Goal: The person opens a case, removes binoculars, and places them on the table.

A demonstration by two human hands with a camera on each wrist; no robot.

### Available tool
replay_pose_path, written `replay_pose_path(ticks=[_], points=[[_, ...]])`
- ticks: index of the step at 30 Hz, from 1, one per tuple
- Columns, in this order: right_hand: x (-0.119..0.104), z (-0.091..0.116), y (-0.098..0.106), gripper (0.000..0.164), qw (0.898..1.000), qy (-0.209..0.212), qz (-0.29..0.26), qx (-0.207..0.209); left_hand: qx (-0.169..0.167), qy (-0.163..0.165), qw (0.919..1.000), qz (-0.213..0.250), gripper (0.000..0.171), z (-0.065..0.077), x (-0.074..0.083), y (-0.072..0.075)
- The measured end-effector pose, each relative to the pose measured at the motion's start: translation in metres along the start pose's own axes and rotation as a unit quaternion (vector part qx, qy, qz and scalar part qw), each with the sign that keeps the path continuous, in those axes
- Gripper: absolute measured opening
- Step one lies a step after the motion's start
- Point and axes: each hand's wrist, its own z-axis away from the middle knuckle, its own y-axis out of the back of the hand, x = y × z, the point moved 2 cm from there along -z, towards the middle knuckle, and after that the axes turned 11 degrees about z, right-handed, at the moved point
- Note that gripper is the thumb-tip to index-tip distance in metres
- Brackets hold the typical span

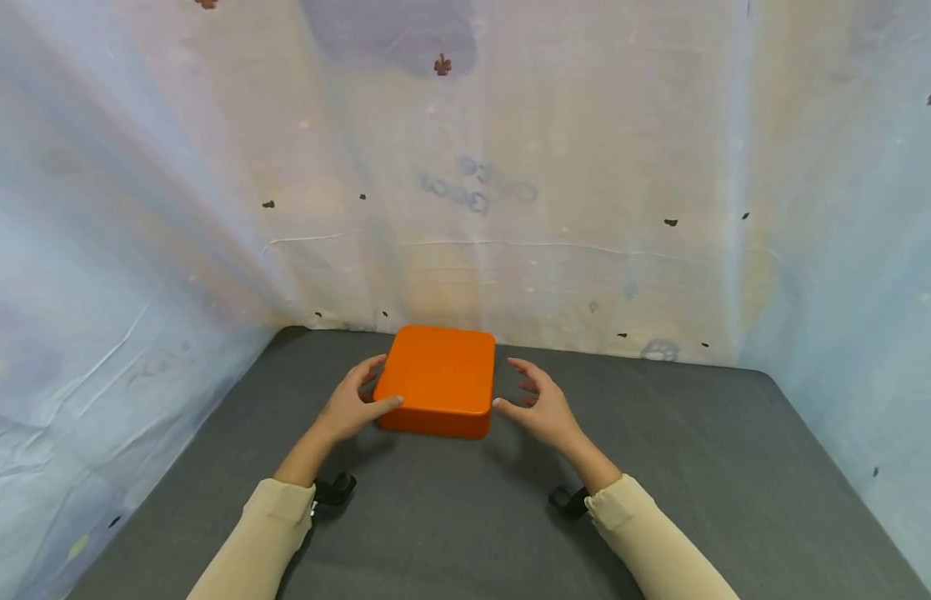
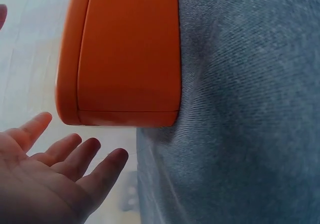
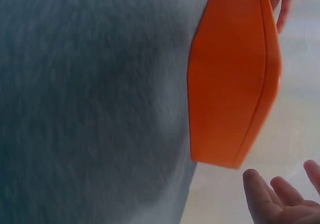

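Here, closed box btwn hands

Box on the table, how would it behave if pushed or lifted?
The box is probably stiff: its walls look straight. It likely won't roll or tip, lying low and flat on the table. Its smooth sheen could make it slippery.
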Motion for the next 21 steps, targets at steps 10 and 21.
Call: replay_pose_path(ticks=[10, 21], points=[[0.003, -0.008, -0.024, 0.073, 0.999, -0.025, -0.026, -0.04, -0.018, 0.002, 0.9995, 0.025, 0.09, -0.002, -0.007, -0.003], [-0.011, -0.009, -0.028, 0.073, 0.998, -0.029, -0.017, -0.047, -0.034, 0.004, 0.9986, 0.039, 0.089, 0.002, 0.013, -0.006]])
